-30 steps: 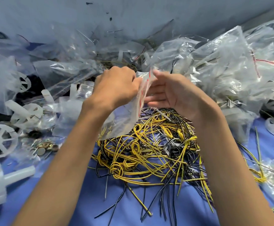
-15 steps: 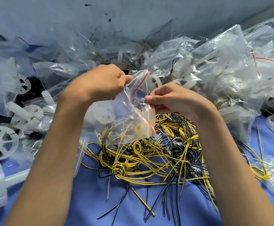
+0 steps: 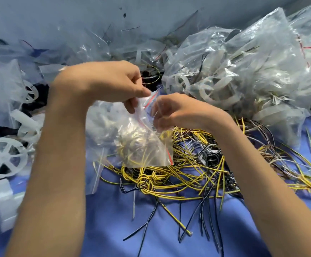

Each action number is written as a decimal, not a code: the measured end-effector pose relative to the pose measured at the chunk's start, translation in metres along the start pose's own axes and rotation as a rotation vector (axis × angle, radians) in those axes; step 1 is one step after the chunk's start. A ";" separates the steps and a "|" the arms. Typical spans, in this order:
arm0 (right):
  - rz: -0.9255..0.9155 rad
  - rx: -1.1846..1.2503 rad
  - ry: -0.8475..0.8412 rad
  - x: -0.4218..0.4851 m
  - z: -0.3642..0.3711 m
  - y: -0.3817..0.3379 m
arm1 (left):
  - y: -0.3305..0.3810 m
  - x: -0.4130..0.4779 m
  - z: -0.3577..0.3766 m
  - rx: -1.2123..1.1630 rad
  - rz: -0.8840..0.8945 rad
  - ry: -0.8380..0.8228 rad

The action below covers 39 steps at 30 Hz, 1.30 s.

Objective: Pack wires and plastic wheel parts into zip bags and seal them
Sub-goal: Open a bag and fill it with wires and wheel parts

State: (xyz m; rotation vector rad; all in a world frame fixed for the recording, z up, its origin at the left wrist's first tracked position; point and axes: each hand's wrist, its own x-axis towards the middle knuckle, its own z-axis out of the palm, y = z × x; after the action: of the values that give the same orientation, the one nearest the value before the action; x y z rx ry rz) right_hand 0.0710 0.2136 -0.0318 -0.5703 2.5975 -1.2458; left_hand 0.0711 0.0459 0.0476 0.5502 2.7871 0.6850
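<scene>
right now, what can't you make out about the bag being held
Head view only:
- Whether the zip bag is sealed: the left hand and right hand cover its mouth.
- What it holds: glare, and the wire pile behind shows through.
- The white part at lower left: blurred, partly behind the left forearm.

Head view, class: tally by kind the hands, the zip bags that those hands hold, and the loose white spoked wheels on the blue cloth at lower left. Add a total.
Hands: 2 (left hand, right hand)
Zip bag, pinched by both hands: 1
White spoked wheel: 1
Total: 4
</scene>
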 end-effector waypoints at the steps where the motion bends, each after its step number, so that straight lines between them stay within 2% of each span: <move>1: -0.015 -0.038 -0.002 0.003 0.004 0.000 | 0.000 -0.001 0.001 0.014 0.009 -0.019; 4: -0.030 -0.116 -0.051 0.009 0.013 0.002 | -0.004 -0.001 0.001 0.071 0.013 -0.039; 6: -0.011 -0.079 -0.072 0.012 0.013 0.004 | -0.008 0.000 -0.003 0.091 0.023 -0.061; 11: 0.023 0.044 0.004 0.015 0.005 0.010 | -0.015 -0.009 -0.016 0.222 0.057 -0.132; 12: 0.021 0.130 0.001 0.015 0.003 0.010 | -0.017 -0.010 -0.016 0.218 0.038 -0.129; 14: 0.043 0.461 -0.006 0.020 -0.001 0.009 | -0.022 -0.010 -0.017 0.174 -0.009 -0.101; 16: 0.085 0.781 0.078 0.031 -0.001 0.006 | -0.024 -0.011 -0.018 0.149 -0.020 -0.066; 17: 0.104 0.801 0.145 0.040 0.004 0.004 | -0.025 -0.011 -0.020 0.157 -0.023 -0.058; 19: 0.115 0.445 0.226 0.055 0.019 0.003 | -0.026 -0.010 -0.020 0.168 -0.058 -0.061; 21: 0.103 0.076 0.094 0.064 0.033 0.006 | -0.025 -0.008 -0.015 0.171 -0.117 -0.083; 23: 0.059 -0.092 -0.064 0.069 0.043 0.008 | -0.023 -0.004 -0.011 0.195 -0.161 -0.111; 24: 0.026 -0.144 -0.087 0.070 0.048 0.007 | -0.023 -0.003 -0.009 0.217 -0.165 -0.118; 27: -0.016 -0.351 -0.037 0.079 0.060 0.010 | -0.024 0.003 -0.005 0.286 -0.150 -0.157; 29: 0.006 -0.407 0.024 0.081 0.067 0.011 | -0.026 0.007 -0.001 0.312 -0.127 -0.170; 34: 0.027 -0.362 0.214 0.064 0.042 0.004 | -0.030 0.011 -0.002 0.273 -0.008 -0.120; 37: 0.137 -0.482 0.294 0.043 0.010 0.001 | -0.030 0.013 -0.005 0.254 0.072 -0.068; 39: 0.194 -0.421 0.364 0.024 -0.012 -0.001 | -0.029 0.014 -0.004 0.249 0.099 -0.039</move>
State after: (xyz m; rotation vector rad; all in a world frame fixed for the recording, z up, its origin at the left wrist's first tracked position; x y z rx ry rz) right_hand 0.0452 0.2116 -0.0242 -0.1513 3.1563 -0.8044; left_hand 0.0487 0.0263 0.0359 0.7437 2.8421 0.3410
